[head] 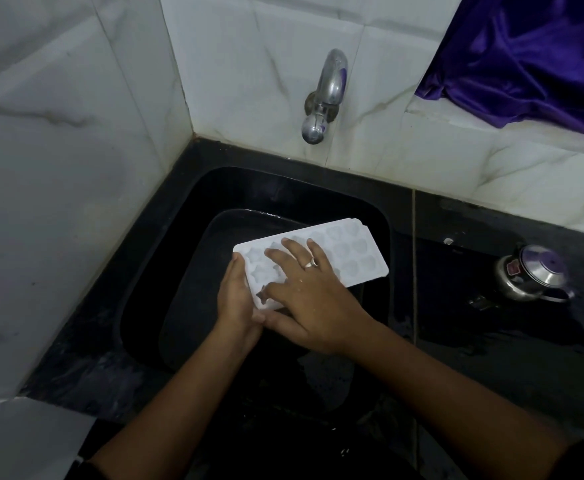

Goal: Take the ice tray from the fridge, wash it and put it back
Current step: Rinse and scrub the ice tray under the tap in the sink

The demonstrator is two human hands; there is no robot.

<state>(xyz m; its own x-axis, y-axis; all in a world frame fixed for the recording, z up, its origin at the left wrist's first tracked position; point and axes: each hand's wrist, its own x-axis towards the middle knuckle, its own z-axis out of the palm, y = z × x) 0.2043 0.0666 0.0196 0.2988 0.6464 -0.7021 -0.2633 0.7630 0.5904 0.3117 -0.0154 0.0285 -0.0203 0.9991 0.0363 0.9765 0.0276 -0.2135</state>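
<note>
Holding the white ice tray (349,258) over the black sink (283,188), just below the middle of the view. Lies close to flat, cavities facing up, long axis running from about 8 o'clock to about 2 o'clock. Keeps the near short end at 8 o'clock between both hands and points the far short end, unheld, toward 2 o'clock, near the sink's right rim.

Gripping the near end with the left hand (236,299), at 9 o'clock of the tray, fingers wrapped about the short edge, tips out of sight.

Resting the right hand (314,299) palm-down on top of the tray, reaching in from 5 o'clock. Spreads the fingers (276,254) straight and wide over the star-shaped cavities, tips aimed toward 11 o'clock. Stretches the thumb along the near corner toward 9 o'clock, touching the left hand. Wears a silver ring (310,263) on one finger. Leaves the far half uncovered, with heart-shaped cavities showing there.

Standing at 12 o'clock of the tray, well apart from it: a chrome tap (326,95) on the marbled white wall tiles (58,168), spout turned down above the back of the sink. Hanging at 1 o'clock, in the upper right corner: a glossy purple cloth (525,53). Sitting at 3 o'clock, well apart from the tray, on the wet black counter (491,341): a steel vessel (532,275) with a domed lid.
</note>
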